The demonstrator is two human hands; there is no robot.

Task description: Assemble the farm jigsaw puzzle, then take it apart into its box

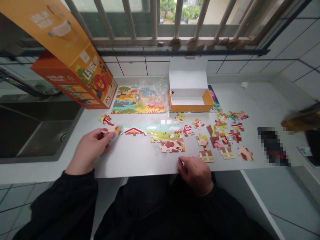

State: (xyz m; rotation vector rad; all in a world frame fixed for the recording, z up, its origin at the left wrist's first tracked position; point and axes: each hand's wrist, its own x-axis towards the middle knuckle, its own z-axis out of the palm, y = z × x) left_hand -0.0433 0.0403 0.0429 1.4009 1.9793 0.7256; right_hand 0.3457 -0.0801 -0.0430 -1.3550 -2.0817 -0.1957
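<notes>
We look down on a white desk that runs under a barred window, with a dark sink set into it at our left. A large orange puzzle box leans over the sink's far corner. At the back of the desk stands a small open box, white lid up and orange walls. Just beside it lies a colourful printed sheet, partly under a crumpled clear plastic bag.

In the middle lies the joined puzzle section: a long strip with a red barn roof, and cow pieces hanging below its right end. Our left hand rests at the strip's left end. Our right hand sits on the desk's near edge, fingers curled in, nothing showing in its grip.

Loose puzzle pieces lie scattered to the right of the section. The left grip pinches one puzzle piece, which touches the strip's left tip.
</notes>
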